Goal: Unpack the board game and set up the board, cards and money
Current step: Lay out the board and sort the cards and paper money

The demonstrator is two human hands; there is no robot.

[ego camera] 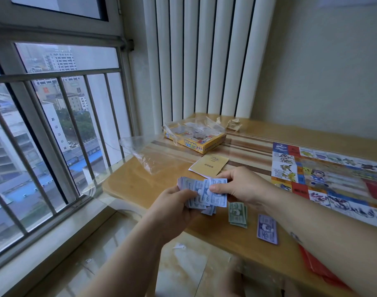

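High-rise home room, barred window (54, 125), radiator (204, 56), wooden table (140, 185)

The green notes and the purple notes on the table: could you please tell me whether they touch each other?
Apart. The head view shows a strip of bare table between the green notes and the purple notes.

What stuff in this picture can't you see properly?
All in the head view:
- Game box: contents blurred behind crinkled clear plastic.
- Board: right part cut off by the frame edge; print too small.
- Money stack: numbers blurred, partly covered by left hand and right hand.
- Red cards: mostly under the right forearm.
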